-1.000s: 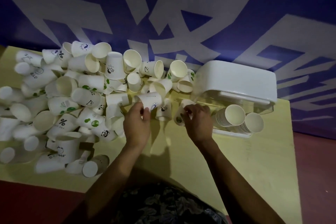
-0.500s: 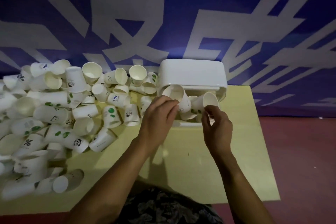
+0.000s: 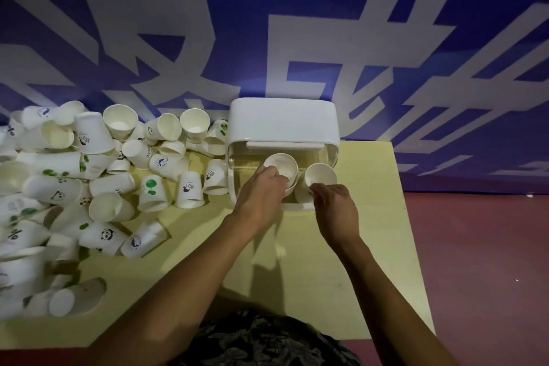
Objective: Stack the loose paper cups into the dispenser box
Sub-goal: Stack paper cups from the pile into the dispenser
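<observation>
- Both hands have gone further into the dispenser box's open front than half a second ago; the left hand's cup now sits lower, on the stack.
- Nearest: dark patterned clothing (image 3: 261,342) at the bottom edge, two bare forearms reaching away over the yellow table (image 3: 341,276).
- Left hand (image 3: 261,190): fingers curled round the near rim of a paper cup (image 3: 280,165), mouth up toward the camera, nested on the left stack inside the box.
- Right hand (image 3: 334,209): thumb and fingertips pinch the near rim of a second cup (image 3: 320,177), tilted, on the right stack; the two cups lie just beside each other.
- Dispenser box (image 3: 283,122): white lid raised, clear body, at the table's far edge against the wall.
- Loose cups (image 3: 98,178): a heap over the table's left half, mostly on their sides, some printed with pandas or green dots; nearest ones just left of the box.
- Farthest: blue wall (image 3: 297,9) with large white characters; red floor (image 3: 475,246) to the right.
</observation>
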`<state>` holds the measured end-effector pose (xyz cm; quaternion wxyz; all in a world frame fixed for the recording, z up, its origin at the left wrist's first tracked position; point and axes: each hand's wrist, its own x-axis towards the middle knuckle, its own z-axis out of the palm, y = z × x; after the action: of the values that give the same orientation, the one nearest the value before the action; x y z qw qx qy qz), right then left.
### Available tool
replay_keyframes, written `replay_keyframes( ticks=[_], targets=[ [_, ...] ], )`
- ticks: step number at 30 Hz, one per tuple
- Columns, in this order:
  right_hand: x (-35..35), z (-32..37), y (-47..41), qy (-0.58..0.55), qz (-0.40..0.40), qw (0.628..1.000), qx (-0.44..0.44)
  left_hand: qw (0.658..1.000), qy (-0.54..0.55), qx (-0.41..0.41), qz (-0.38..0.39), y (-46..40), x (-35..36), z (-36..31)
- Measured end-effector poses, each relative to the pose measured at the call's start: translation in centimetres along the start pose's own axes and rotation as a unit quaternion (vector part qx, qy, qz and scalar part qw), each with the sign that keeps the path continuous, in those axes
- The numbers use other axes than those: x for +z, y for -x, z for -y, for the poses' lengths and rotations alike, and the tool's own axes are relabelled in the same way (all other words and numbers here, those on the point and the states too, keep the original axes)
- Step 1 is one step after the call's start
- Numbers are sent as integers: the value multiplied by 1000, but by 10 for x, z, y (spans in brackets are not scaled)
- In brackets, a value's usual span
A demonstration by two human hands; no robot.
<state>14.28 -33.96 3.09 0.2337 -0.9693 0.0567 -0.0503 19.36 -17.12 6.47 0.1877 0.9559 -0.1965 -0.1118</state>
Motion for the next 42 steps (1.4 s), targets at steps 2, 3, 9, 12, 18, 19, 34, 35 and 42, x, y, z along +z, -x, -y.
replay_keyframes(
  ticks=[2,3,9,12,18,19,34,35,42],
  targets=[
    [5,-5,-4,20,20,999,-24,999,-30,-1,30,-7,9,1],
    [7,-7,-6,30,27,999,-37,998,-40,-7,41,-10,14,3],
    [14,-21,-13,18,47,997,-50,997,-54,-20,52,-18,34,5],
    [16,-22,-12,4,44,998,-46,998,-39,-21,49,-18,38,6],
    [20,-15,-8,6,10,999,-38,994,59,8,-88,4,31,15],
    [20,-10,-5,0,-11,999,-31,990,75,14,-120,11,28,18],
    [101,118,29,-217,178,958,51,768,463,-430,-106,109,28,171],
    [110,124,28,-222,200,951,76,741,494,-445,-99,108,27,177],
    [160,160,5,-392,209,839,315,707,574,-410,-60,81,20,208]
  ],
)
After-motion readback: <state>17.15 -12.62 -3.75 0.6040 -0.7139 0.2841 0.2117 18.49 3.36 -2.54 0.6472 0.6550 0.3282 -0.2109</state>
